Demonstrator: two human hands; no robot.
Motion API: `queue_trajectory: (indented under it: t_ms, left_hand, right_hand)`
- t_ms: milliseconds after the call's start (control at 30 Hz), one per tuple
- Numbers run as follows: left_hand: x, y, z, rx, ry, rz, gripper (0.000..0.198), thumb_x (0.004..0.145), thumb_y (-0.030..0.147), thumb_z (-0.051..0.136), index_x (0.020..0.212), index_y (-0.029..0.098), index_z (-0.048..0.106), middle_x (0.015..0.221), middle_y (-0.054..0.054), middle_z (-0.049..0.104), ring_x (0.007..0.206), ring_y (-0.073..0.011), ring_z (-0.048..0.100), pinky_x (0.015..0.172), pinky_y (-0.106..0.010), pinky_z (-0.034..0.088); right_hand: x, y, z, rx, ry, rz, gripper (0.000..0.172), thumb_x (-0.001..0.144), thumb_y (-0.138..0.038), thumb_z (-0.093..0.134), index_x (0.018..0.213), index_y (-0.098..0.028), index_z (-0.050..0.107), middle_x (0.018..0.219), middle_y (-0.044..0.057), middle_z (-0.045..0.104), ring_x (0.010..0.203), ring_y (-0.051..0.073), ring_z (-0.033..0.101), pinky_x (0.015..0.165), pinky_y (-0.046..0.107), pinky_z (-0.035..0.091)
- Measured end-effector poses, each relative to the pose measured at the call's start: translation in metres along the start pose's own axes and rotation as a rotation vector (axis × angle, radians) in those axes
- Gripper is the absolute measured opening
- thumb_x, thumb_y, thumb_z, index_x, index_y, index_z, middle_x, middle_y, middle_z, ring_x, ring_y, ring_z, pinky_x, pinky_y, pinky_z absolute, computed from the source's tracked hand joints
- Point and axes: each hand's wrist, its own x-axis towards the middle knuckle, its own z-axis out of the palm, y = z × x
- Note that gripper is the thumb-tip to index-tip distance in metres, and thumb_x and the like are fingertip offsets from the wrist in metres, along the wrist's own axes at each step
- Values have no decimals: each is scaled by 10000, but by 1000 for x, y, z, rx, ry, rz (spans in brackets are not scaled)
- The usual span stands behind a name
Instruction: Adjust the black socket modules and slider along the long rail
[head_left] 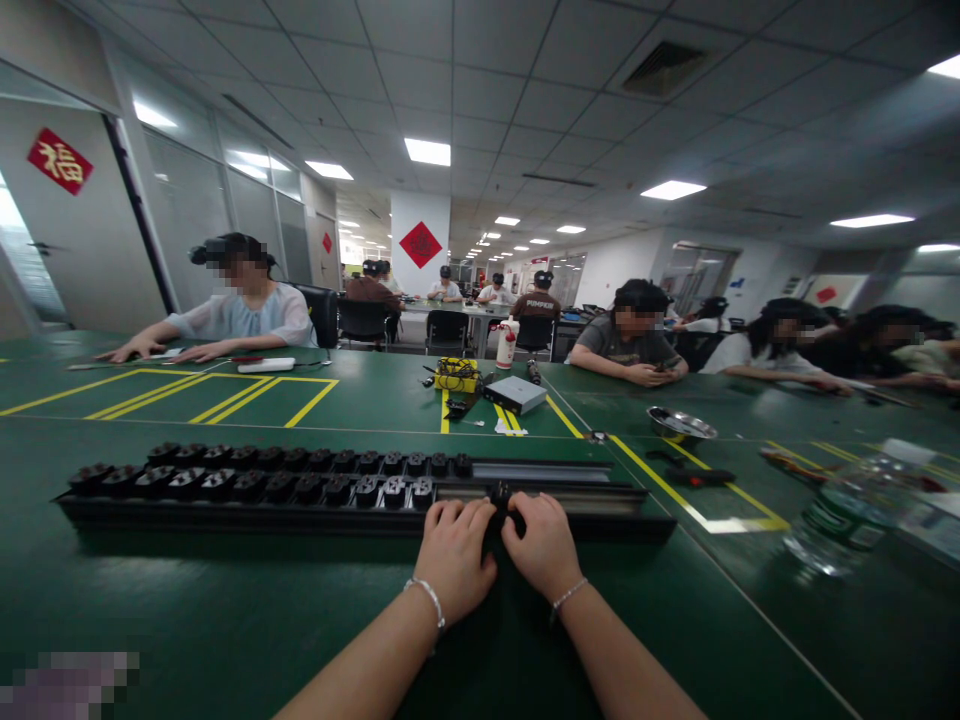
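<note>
A long black rail (247,515) lies across the green table in front of me, with a row of black socket modules (307,487) seated along its left and middle part. Behind it runs a second rail (540,470) carrying a similar row. At the bare right stretch of the front rail, my left hand (455,555) and my right hand (544,545) are closed from both sides on one black socket module (501,492). Its lower part is hidden by my fingers, so I cannot tell whether it sits in the channel.
A water bottle (855,510) stands at the right, near a black-handled tool (697,477) and a metal bowl (681,424). Farther back are a grey box (514,394) and a yellow cable-filled container (456,375). Several people sit around the tables.
</note>
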Motion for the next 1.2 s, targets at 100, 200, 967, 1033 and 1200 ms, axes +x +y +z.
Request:
queue_trajectory:
  t_ms: [100,200,967,1033,1200]
  left_hand:
    - [0,0,0,6,-5,-5,498,663,215,500,1157,256,462,1218,-13,519,1069,-230,410,970,-415,216]
    - [0,2,-2,12,-18,-13,497,662,214,499,1156,260,470,1224,-11,516,1066,-235,412,974,-423,213]
    - [-1,-2,2,-6,22,22,510,650,219,504,1155,269,458,1216,14,523,1049,-230,404,955,-415,224]
    - [-1,-2,3,-10,21,23,506,651,223,501,1154,270,457,1217,19,524,1045,-230,405,953,-415,223]
    - [-1,-3,2,-21,20,23,507,652,233,496,1156,270,458,1230,26,517,1051,-235,400,954,-418,220]
  right_hand:
    - [0,0,-1,-8,-3,-8,76,715,-193,456,729,-208,529,655,-5,567,704,148,517,869,309,287]
    - [1,0,-1,-21,3,-16,79,712,-189,453,725,-208,528,645,-6,565,693,147,518,855,302,296]
    - [1,1,-1,17,10,3,86,719,-179,443,718,-202,525,662,4,568,702,149,515,878,310,293]
    - [1,1,-1,16,5,8,85,718,-180,442,716,-202,524,658,3,568,699,148,515,875,307,295]
    - [1,2,-1,25,3,9,82,711,-181,445,718,-198,525,664,7,572,703,151,517,877,311,294]
